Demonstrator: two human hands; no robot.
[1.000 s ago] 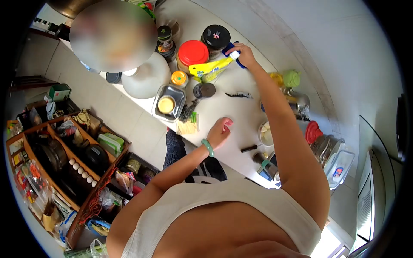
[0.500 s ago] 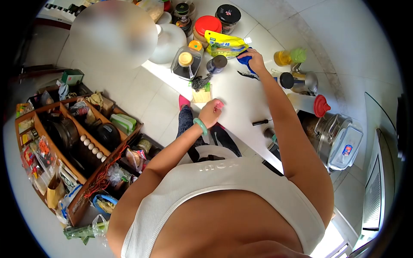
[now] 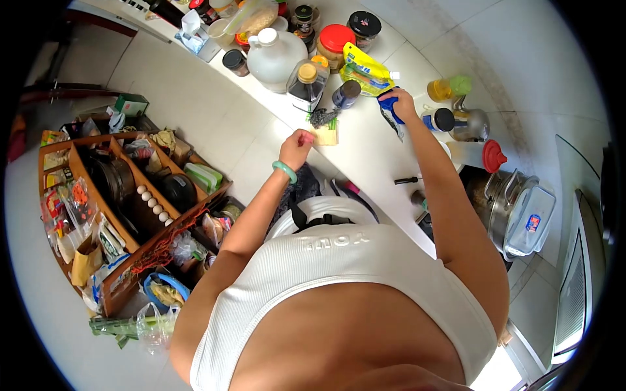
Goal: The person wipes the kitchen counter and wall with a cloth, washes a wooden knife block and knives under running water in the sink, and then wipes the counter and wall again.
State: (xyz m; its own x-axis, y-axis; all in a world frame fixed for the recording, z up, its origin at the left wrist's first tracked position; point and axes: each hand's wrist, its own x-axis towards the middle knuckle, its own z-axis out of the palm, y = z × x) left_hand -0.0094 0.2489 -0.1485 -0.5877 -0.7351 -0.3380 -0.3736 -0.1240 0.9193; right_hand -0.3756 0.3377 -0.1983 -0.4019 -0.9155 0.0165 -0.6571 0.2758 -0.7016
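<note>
My right hand [image 3: 403,107] grips a blue pouch [image 3: 389,107] by its top. The pouch's lower part hangs over the white counter, and its contents cannot be made out. Just behind it lies a yellow spouted pouch [image 3: 366,73]. My left hand [image 3: 297,146], with a green bangle [image 3: 285,171] at the wrist, is near the counter's front edge with its fingers curled together. Whatever is in those fingers, if anything, is hidden. Close to them is a flat pale-yellow packet [image 3: 324,133] with a crumpled dark plastic bag [image 3: 321,118] at its far end.
Behind are a dark jar [image 3: 346,94], a dark bottle with a tan cap [image 3: 306,85], a white jug [image 3: 277,60] and a red-lidded jar [image 3: 335,45]. A black-handled tool [image 3: 407,180] lies on the counter, near a steel pot [image 3: 499,212]. A wooden divided rack [image 3: 124,195] stands left.
My right hand has lifted the blue pouch toward me, so more of it shows. My left hand has shifted left and closer to the yellow packet. The view has turned slightly.
</note>
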